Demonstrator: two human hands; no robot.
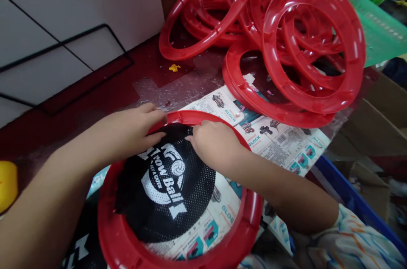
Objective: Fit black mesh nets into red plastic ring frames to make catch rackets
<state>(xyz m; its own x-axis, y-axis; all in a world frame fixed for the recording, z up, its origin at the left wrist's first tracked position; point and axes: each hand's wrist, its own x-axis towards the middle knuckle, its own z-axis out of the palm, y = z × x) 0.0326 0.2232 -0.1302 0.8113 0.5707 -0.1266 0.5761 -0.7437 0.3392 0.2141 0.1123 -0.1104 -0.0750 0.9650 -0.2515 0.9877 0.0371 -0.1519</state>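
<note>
A red plastic ring point(253, 214) lies in front of me. Inside it sits a round black mesh fabric point(197, 192) with white "Trow Ball" lettering, touching the ring's far side but leaving a gap at the near right. My left hand point(138, 127) pinches the mesh's far left edge, its fingers bent over the ring's rim and its thumb on the fabric. At the far right edge of the mesh, my right hand point(214, 144) is closed with the fabric between thumb and curled fingers. Its fingertips are partly hidden.
Several red rings point(358, 54) are piled at the back right. Printed cardboard point(286, 141) lies under the work. A bent black wire frame point(121, 42) leans at the left near a yellow object point(6, 186). A blue bin edge point(343, 192) and cartons point(381, 124) stand right.
</note>
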